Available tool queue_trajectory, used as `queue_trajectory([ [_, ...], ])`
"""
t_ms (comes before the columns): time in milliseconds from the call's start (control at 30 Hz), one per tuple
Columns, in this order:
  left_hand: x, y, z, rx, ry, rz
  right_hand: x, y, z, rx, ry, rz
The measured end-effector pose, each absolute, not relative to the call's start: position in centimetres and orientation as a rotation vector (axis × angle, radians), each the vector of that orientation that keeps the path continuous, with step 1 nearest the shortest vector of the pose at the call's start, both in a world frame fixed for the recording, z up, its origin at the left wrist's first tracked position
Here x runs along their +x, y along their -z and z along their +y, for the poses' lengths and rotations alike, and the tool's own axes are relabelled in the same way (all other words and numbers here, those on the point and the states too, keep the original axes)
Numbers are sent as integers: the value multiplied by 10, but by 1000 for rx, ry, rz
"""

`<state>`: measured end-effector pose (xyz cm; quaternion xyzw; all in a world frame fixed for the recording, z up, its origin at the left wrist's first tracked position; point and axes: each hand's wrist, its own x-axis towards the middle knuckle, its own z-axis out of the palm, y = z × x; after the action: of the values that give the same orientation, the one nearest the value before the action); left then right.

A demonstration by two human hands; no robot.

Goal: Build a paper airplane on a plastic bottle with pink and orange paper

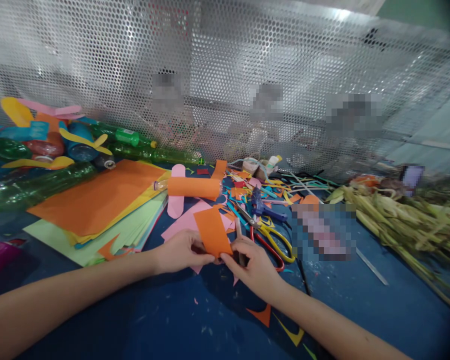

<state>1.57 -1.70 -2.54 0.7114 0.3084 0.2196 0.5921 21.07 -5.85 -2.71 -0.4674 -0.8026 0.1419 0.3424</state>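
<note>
Between my two hands is a small orange paper rectangle, tilted up above the blue table. My left hand pinches its lower left edge, and my right hand pinches its lower right corner. Some fingertips are hidden behind the paper. Behind it lies a pink paper sheet. A bottle wrapped in orange paper, with pink wing-like strips, rests farther back. Scissors with yellow handles and a red-handled pair lie just right of my right hand, near a blue glue gun.
Stacked coloured paper and green plastic bottles occupy the left. Paper scraps are heaped at the back centre. Dried corn husks and a metal ruler lie at right. A perforated metal screen stands behind the table.
</note>
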Motion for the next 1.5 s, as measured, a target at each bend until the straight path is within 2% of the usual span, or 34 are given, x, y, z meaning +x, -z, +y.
queue_trajectory([
  [1500, 15, 24, -13, 1547, -669, 667, 216, 26, -56, -1356, -517, -1957],
])
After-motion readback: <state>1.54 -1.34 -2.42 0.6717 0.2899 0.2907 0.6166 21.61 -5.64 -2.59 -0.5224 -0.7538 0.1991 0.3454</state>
